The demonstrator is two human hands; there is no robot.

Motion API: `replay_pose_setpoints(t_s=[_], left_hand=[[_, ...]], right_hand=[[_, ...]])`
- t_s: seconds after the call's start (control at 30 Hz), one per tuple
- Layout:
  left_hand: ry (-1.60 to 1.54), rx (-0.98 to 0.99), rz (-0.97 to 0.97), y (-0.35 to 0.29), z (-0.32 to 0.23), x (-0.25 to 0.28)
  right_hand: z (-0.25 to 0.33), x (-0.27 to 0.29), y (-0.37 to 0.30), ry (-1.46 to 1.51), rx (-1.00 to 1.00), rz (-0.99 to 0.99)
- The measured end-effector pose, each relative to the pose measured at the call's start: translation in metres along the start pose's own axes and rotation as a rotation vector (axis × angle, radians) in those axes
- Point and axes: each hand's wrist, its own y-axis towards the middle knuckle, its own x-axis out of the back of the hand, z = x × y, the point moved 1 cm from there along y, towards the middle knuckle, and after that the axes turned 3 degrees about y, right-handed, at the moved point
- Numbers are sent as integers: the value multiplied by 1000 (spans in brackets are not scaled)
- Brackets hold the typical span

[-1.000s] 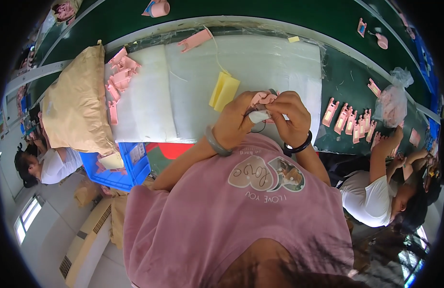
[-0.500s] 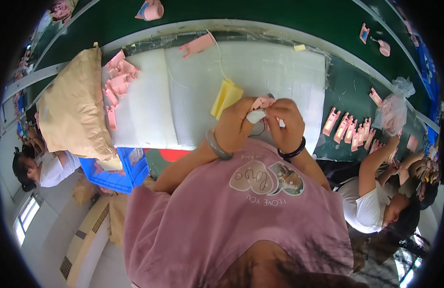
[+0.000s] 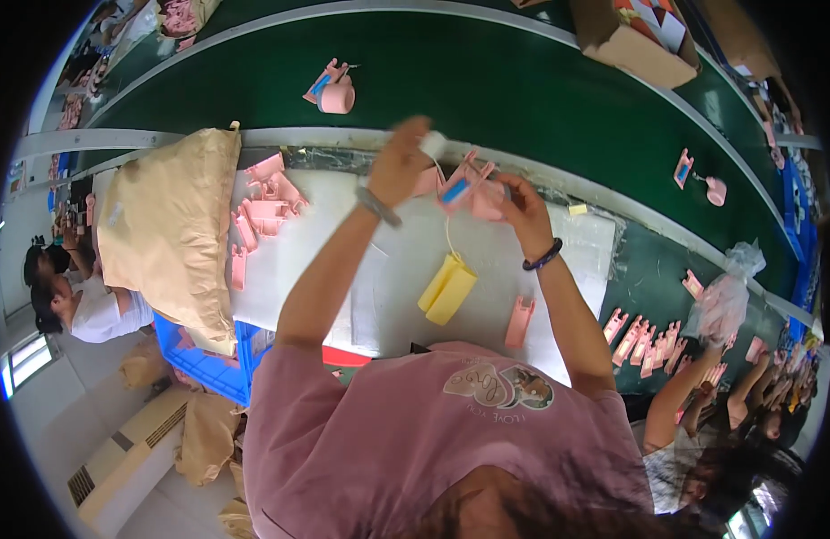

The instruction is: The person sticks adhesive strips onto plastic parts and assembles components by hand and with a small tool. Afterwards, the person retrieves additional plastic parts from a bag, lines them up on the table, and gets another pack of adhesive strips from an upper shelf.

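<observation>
My right hand (image 3: pixel 525 214) grips a pink plastic assembly (image 3: pixel 485 198) with a blue patch and a rounded cup-like part, over the mat's far edge. My left hand (image 3: pixel 401 163), blurred by motion, is raised left of it, with a white cover (image 3: pixel 433 144) on the thumb. Its fingers look stretched out, and I see nothing held in them. Partly behind the assembly lies a flat pink piece (image 3: pixel 426 183). A yellow folded block (image 3: pixel 448 289) with a pale cord rests on the mat before me. Nearer my right forearm is another pink piece (image 3: pixel 520 322).
A pile of pink pieces (image 3: pixel 269 202) lies beside a large brown paper bag (image 3: pixel 168 229) at left. A blue crate (image 3: pixel 204 359) stands below the bag. Pink assemblies (image 3: pixel 334 90) sit on the green belt (image 3: pixel 487 67). At right are rows of pink parts (image 3: pixel 644 346) and co-workers' arms (image 3: pixel 680 395).
Both hands have moved from close to my chest out toward the belt. My right hand now holds the cupped assembly. A pink piece now lies on the near mat. The view has shifted.
</observation>
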Motion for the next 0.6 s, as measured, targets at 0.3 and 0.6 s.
replay_pose_setpoints(t_s=[0.3, 0.6], left_hand=[[1069, 161, -316, 93, 84, 156], [175, 102, -109, -30, -43, 31]], right_hand=[[0, -11, 98, -233, 228, -341], [46, -43, -13, 63, -127, 127]])
